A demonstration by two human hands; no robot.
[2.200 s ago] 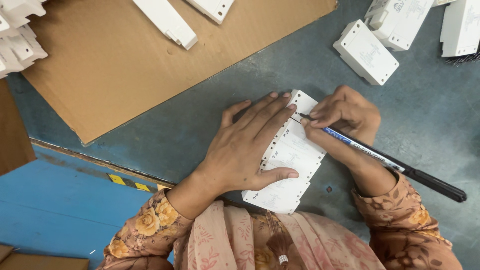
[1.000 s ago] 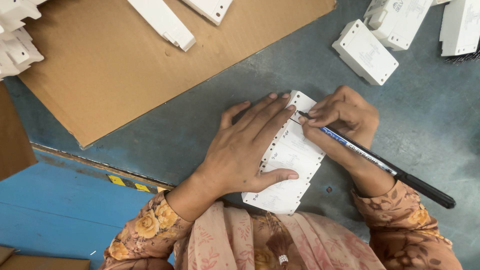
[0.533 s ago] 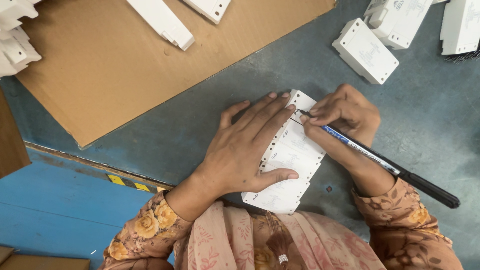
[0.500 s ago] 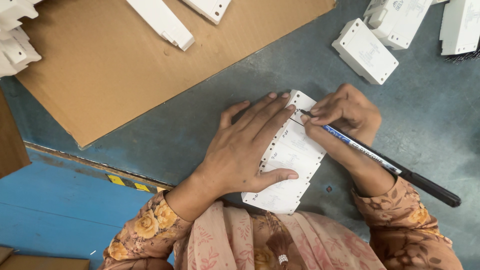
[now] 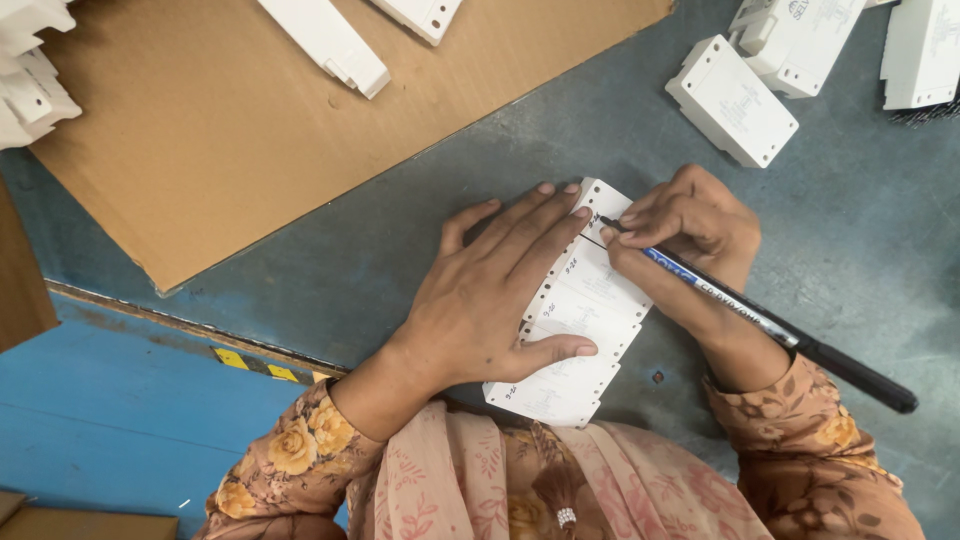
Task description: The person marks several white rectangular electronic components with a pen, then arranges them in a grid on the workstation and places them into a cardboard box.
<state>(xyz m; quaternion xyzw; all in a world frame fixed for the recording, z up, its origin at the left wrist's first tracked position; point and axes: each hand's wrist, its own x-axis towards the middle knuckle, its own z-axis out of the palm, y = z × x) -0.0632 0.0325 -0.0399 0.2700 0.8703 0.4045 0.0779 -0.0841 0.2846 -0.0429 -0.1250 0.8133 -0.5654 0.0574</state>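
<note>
- Cardboard [image 5: 250, 130] is covering the upper left of the frame.
- Left hand [image 5: 490, 295] is lying flat, fingers spread, pressing the label strip [image 5: 580, 320] at center.
- Right hand [image 5: 690, 230] is pinching a pen [image 5: 760, 320], tip touching the strip's top.
- White boxes [image 5: 732, 100] are lying upper right.

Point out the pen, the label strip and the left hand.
pen [image 5: 760, 322], head view, mid-barrel.
label strip [image 5: 585, 310], head view, bare middle.
left hand [image 5: 480, 300], head view, back of hand.

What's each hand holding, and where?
Right hand grips the black marker pen near its tip; left hand presses flat on the white perforated label strip.
</note>
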